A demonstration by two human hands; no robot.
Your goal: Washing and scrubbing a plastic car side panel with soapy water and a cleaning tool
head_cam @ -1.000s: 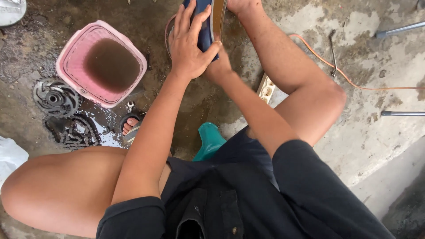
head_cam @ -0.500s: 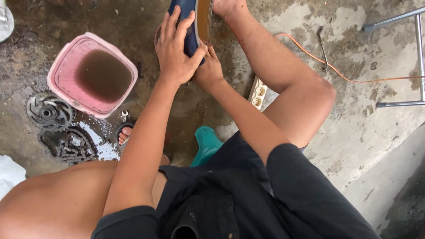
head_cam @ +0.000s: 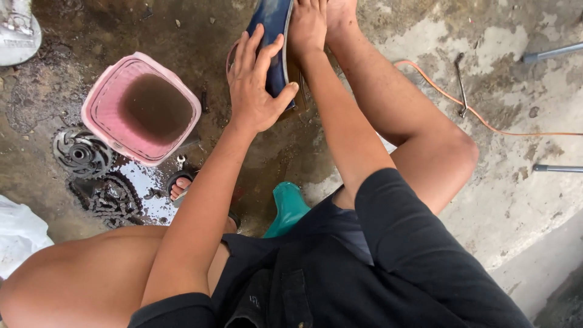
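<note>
We're squatting on wet concrete floor (head_cam: 516, 200), both hands on a dark blue curved part (head_cam: 274, 36), looks like a fender or cover panel, standing on edge up at the top of the view, just right of the pink bucket (head_cam: 103, 103). Left hand (head_cam: 255, 91) lies flat against the near face of the blue part, fingers spread and extended, thumb hooked round its lower edge; a pressing or rubbing contact, not a closed grip. Right hand (head_cam: 306, 27) sits on the far side at the top rim, fingers curled over it; the fingertips run out of view, so we can't tell how tight that hold is. Bucket is full of murky brown water, apart from the part. Progress, as a judgement: the part's surface looks wet and glossy, so washing seems under way, but we can't tell how clean the hidden face is, and we call it mid-job. Not yet touched: sprocket cluster (head_cam: 82, 152) and drive chain (head_cam: 109, 197) lying in the puddle left of our foot, dark and grimy, plus a small spanner (head_cam: 180, 161) near the bucket. A green stool (head_cam: 286, 209) is under us. An orange cable (head_cam: 486, 121) and a bent metal tool (head_cam: 461, 85) lie on the dry slab to the right, well apart from the work.
</note>
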